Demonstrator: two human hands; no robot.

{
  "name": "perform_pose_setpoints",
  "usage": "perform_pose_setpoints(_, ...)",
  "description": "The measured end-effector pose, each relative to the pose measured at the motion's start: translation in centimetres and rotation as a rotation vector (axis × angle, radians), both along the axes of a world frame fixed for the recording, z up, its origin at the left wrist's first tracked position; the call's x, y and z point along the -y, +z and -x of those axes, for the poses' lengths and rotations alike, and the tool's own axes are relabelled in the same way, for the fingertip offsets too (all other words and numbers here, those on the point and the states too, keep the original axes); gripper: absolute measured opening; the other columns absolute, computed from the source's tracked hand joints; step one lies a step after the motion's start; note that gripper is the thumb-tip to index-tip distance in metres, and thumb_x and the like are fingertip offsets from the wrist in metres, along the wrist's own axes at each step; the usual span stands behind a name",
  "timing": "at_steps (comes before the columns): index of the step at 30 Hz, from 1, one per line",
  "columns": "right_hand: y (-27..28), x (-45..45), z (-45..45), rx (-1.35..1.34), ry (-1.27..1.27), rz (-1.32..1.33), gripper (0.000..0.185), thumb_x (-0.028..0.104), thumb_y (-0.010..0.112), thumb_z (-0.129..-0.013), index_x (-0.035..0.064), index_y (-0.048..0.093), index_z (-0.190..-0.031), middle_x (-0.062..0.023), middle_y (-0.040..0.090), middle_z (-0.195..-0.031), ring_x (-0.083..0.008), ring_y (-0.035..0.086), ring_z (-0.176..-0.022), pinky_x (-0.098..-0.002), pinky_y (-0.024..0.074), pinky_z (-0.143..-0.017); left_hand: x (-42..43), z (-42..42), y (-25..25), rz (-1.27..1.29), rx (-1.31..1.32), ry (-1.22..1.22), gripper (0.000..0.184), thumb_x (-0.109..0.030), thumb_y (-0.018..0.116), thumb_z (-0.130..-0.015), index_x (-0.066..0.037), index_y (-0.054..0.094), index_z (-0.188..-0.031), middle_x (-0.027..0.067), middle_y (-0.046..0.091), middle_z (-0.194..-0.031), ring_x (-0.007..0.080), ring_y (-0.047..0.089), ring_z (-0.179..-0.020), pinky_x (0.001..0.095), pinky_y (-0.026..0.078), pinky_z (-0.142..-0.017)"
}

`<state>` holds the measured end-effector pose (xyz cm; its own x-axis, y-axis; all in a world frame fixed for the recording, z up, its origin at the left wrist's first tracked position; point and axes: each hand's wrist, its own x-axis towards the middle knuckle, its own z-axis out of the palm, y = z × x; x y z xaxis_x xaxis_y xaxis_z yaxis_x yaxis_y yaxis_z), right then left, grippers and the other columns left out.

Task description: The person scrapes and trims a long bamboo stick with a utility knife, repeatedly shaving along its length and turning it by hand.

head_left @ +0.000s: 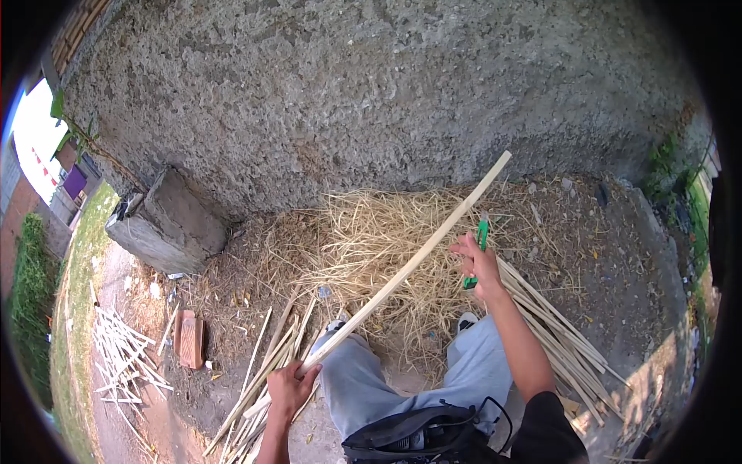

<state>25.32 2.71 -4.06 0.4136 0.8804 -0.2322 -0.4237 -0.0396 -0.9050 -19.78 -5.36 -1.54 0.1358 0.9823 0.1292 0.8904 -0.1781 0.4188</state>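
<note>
My left hand (287,387) is closed around the lower end of a long pale wooden strip (410,265), which slants up to the right across my view. In my right hand (482,265) is a green box cutter (483,233), held upright beside the strip's upper half. The right fingers are partly curled round its handle, and they look close to the strip; whether they touch it I cannot tell. Beneath the strip, a heap of straw-like shavings (371,232) covers the ground in front of my shoes.
Long strips lie in a bundle on the left (270,363) and another bundle on the right (556,329). Shorter pale sticks (120,356) are piled far left, near a reddish brick (189,339). A concrete block (171,220) stands against the rough wall (386,100).
</note>
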Motion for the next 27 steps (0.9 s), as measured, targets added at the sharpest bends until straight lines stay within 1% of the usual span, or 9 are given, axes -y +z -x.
perform_pose_setpoints(3,-1.6,-0.7,-1.7,-0.100,-0.045,-0.030,0.053,0.045,0.064,-0.096,-0.0026,0.060,-0.119,-0.0167,0.069,-0.101,-0.0022,0.032,-0.044,-0.0213,0.0274,-0.041,-3.2,-1.1,0.4,0.023,-0.002,-0.115,0.042,-0.042,0.081,-0.077,-0.002,0.071,-0.081,0.0150,0.066,-0.061,0.0309,0.067,-0.057,0.0404,0.053,-0.059)
perform_pose_setpoints(11,-5.2,0.7,-6.0,-0.374,-0.308,-0.126,0.038,0.046,0.062,-0.096,0.0078,0.063,-0.104,-0.0037,0.067,-0.099,-0.0019,0.032,-0.047,-0.0205,0.0279,-0.043,-14.3,-6.4,-0.9,-0.071,-0.064,-0.308,0.050,-0.057,0.075,-0.078,-0.007,0.072,-0.075,0.0099,0.066,-0.060,0.0285,0.065,-0.056,0.0404,0.051,-0.055)
perform_pose_setpoints(12,-5.0,1.0,-6.5,-0.388,-0.320,-0.106,0.035,0.046,0.063,-0.095,0.0111,0.062,-0.099,-0.0011,0.066,-0.093,-0.0026,0.032,-0.047,-0.0208,0.0279,-0.043,-15.2,-7.0,-1.3,-0.147,-0.076,-0.343,0.055,-0.064,0.070,-0.079,-0.010,0.072,-0.074,0.0086,0.064,-0.057,0.0285,0.063,-0.054,0.0409,0.049,-0.052)
perform_pose_setpoints(16,-5.9,1.1,-7.9,-0.442,-0.493,0.000,0.028,0.043,0.069,-0.092,0.0172,0.057,-0.088,0.0058,0.055,-0.076,-0.0043,0.034,-0.048,-0.0223,0.0273,-0.043,-17.0,-9.0,-3.2,-0.142,-0.038,-0.419,0.049,-0.057,0.074,-0.079,-0.009,0.073,-0.071,0.0090,0.061,-0.055,0.0264,0.059,-0.050,0.0406,0.048,-0.053)
perform_pose_setpoints(20,-7.0,0.7,-9.6,-0.350,-0.578,0.198,0.017,0.037,0.062,-0.097,0.0205,0.060,-0.096,0.0081,0.045,-0.066,-0.0039,0.035,-0.045,-0.0220,0.0286,-0.042,-16.5,-10.7,-5.8,-0.187,0.008,-0.413,0.047,-0.056,0.075,-0.078,-0.009,0.073,-0.073,0.0088,0.062,-0.056,0.0266,0.062,-0.055,0.0396,0.049,-0.054)
perform_pose_setpoints(23,-6.8,1.4,-10.1,-0.441,-0.445,0.021,0.017,0.036,0.059,-0.099,0.0197,0.059,-0.095,0.0068,0.046,-0.069,-0.0041,0.035,-0.045,-0.0220,0.0286,-0.041,-16.2,-11.5,-6.9,-0.229,0.081,-0.419,0.049,-0.058,0.072,-0.080,-0.010,0.073,-0.070,0.0080,0.063,-0.059,0.0281,0.064,-0.057,0.0409,0.051,-0.055)
perform_pose_setpoints(24,-7.0,1.5,-10.1,-0.439,-0.444,0.012,0.018,0.036,0.056,-0.101,0.0193,0.059,-0.095,0.0061,0.057,-0.078,-0.0039,0.034,-0.045,-0.0219,0.0283,-0.041,-15.9,-11.6,-6.6,-0.203,0.049,-0.387,0.047,-0.055,0.074,-0.079,-0.009,0.071,-0.070,0.0082,0.064,-0.060,0.0285,0.064,-0.059,0.0420,0.051,-0.057)
perform_pose_setpoints(25,-7.2,1.7,-10.0,-0.437,-0.440,0.016,0.018,0.036,0.056,-0.101,0.0193,0.059,-0.095,0.0061,0.057,-0.078,-0.0039,0.034,-0.045,-0.0219,0.0283,-0.041,-15.8,-11.7,-6.8,-0.200,0.051,-0.382,0.047,-0.055,0.074,-0.079,-0.009,0.071,-0.070,0.0082,0.064,-0.060,0.0285,0.064,-0.059,0.0420,0.051,-0.057)
perform_pose_setpoints(27,-7.2,1.8,-9.8,-0.481,-0.403,0.004,0.018,0.037,0.058,-0.100,0.0191,0.060,-0.098,0.0044,0.066,-0.090,-0.0036,0.034,-0.044,-0.0217,0.0281,-0.041,-15.8,-11.6,-7.2,-0.221,0.008,-0.345,0.043,-0.050,0.075,-0.081,-0.008,0.071,-0.076,0.0086,0.066,-0.063,0.0294,0.065,-0.064,0.0432,0.051,-0.068)
